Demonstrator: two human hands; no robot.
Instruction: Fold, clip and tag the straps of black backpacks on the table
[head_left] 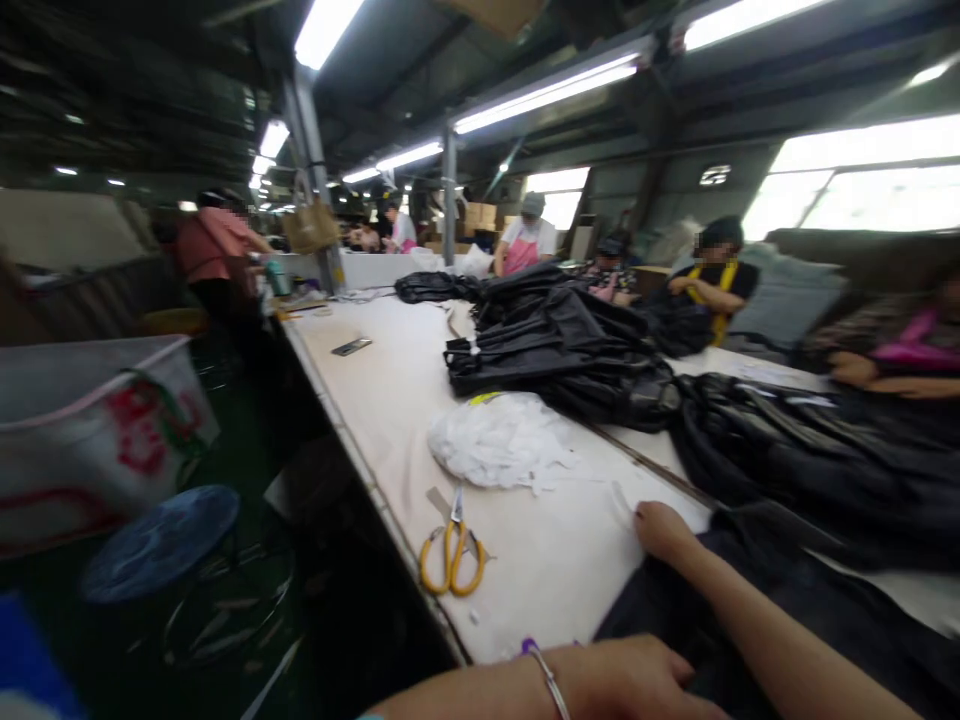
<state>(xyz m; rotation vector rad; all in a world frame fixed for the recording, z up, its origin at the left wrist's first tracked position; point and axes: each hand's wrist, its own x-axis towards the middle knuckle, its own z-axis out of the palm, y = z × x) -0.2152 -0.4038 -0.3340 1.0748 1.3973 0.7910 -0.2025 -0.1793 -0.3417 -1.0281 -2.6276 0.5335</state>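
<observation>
My right hand (665,535) is closed, with a thin white strip (621,503) at its fingertips, slightly blurred. Beneath that forearm lies black cloth (735,600), spread over the table's near edge. My left hand (649,680), below a silver bangle, is at the same cloth with its thumb bent over it; its other fingers are partly cut off by the frame. A heap of white strips (502,440) in a clear bag sits ahead of my hands. Yellow-handled scissors (453,560) lie on the table left of my hands, blades pointing away.
Piles of black garments (562,340) cover the middle and right of the white table (390,400). A phone (352,346) lies farther back. Several co-workers stand or sit around. A blue stool (161,540) and a large white bin (97,430) are on the left.
</observation>
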